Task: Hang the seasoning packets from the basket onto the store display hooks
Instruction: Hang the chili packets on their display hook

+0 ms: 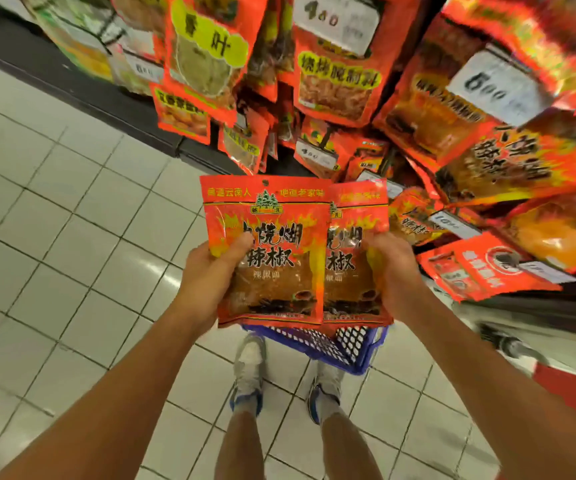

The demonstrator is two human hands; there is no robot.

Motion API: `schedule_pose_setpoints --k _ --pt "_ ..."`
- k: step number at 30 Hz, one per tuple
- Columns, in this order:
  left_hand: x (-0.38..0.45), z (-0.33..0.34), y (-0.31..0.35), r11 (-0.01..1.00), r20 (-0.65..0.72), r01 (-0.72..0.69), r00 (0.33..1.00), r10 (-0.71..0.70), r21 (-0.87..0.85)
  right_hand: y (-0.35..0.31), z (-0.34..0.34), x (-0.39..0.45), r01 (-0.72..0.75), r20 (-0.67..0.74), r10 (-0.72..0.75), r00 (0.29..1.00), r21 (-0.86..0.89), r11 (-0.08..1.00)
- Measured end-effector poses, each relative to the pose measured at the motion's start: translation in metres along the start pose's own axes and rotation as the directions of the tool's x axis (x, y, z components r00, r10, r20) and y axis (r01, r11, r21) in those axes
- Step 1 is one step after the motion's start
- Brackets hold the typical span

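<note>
Red and glossy, the two flat foil seasoning packets stood upright in front of me, one in each hand, both printed with flames and bold black characters. My left hand (210, 271) gripped the front packet (269, 251) by its left edge, thumb curled over the printed face and fingers hidden behind it. My right hand (394, 271) held the rear packet (356, 251) by its right edge in the same way, thumb on the front. The front packet overlapped the left part of the rear one, so the two touched (only the right strip of the rear one showed). A small punched hole sat at the top centre of the front packet.

Directly below the packets, on the floor by my feet, stood the blue plastic mesh shopping basket (349, 348); the packets hid most of it, so I could not tell what lay inside. My white and blue trainers (248, 372) stood just beside its near rim on the pale square floor tiles (72, 237).

Above and to the right hung the store display of red and orange packets (335, 74), crowded in overlapping rows, with white price tags (487, 84) among them. The hooks themselves were buried under the hanging packets and I could not make them out. The packets in my hands hung below the display, apart from it.
</note>
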State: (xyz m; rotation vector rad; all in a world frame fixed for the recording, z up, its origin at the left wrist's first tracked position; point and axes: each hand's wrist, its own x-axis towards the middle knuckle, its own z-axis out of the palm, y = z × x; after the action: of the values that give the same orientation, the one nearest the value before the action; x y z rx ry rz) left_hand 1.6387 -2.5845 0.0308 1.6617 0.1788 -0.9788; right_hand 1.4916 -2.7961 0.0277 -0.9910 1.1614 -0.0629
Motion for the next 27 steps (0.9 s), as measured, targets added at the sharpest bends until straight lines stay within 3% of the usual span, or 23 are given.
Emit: schedule_pose_setpoints --k 4,8,10,14,18,24,27 --pt "-0.060 0.004 0.079 0.998 0.058 -0.061 0.996 0.060 0.018 -0.079 0.005 -0.087 0.253 0.007 -0.255 0.967 -0.140 0.957" --pt "-0.121 0.009 0.165 0.987 0.115 -0.163 0.980 0.162 -0.008 -0.157 0.006 -0.182 0.443 -0.094 -0.453 0.886 -0.111 0.890" --pt "-0.148 0.014 0.210 0.970 0.208 -0.244 0.948 0.242 -0.016 -0.193 0.003 -0.229 0.513 -0.112 -0.515 0.850 -0.052 0.857" --pt "-0.201 0.027 0.300 0.915 0.378 -0.401 0.844 0.381 -0.027 -0.266 -0.005 -0.309 0.639 -0.172 -0.629 0.758 -0.001 0.769" --pt "-0.249 0.048 0.375 0.865 0.506 -0.494 0.725 0.467 -0.090 -0.329 -0.018 -0.380 0.752 -0.317 -0.723 0.614 -0.041 0.657" --pt "-0.320 0.094 0.460 0.690 0.542 -0.699 0.512 0.666 -0.188 -0.393 -0.056 -0.467 0.837 -0.418 -0.838 0.352 -0.261 0.482" --pt "-0.350 0.115 0.493 0.630 0.517 -0.748 0.462 0.721 -0.210 -0.419 -0.078 -0.494 0.887 -0.389 -0.884 0.261 -0.265 0.378"
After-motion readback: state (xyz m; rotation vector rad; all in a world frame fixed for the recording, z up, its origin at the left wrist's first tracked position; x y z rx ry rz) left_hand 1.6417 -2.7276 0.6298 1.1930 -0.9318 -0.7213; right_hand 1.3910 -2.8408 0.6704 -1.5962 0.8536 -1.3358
